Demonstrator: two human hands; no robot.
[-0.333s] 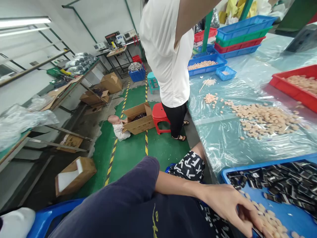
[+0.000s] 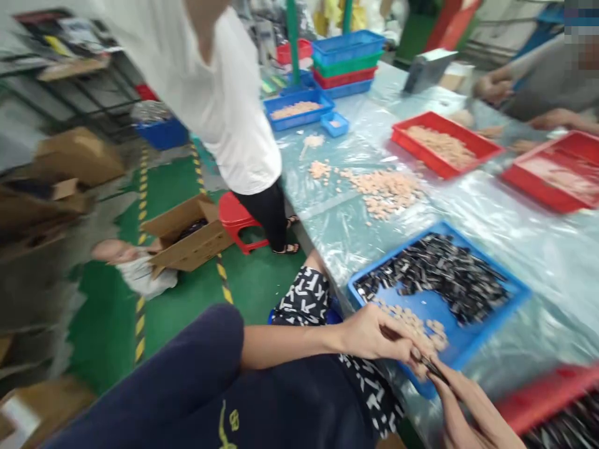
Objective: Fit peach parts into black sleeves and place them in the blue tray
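Both my hands meet over the near edge of a blue tray [image 2: 486, 337]. My left hand [image 2: 374, 333] is closed, its fingertips pinching one end of a small black piece [image 2: 434, 369]. From the lower right, my right hand [image 2: 468, 405] grips the other end of that piece between thumb and fingers. Blur hides the detail at the fingertips. Inside the tray, a heap of shiny black pieces [image 2: 435, 271] fills the far side. Small beige pieces [image 2: 436, 333] lie in the near part, partly behind my left hand.
Loose beige pieces [image 2: 386, 190] cover part of the plastic-covered table [image 2: 337, 234]. Red trays [image 2: 449, 146] stand beyond; another red tray [image 2: 552, 393] is near right. A person in white [image 2: 243, 125] stands left. Another person's hand [image 2: 496, 87] is across. A baby [image 2: 145, 271] sits beside a carton [image 2: 191, 240].
The view has swung to the right, bringing the whole blue tray and my right hand into sight. Both hands now meet at the small black piece.
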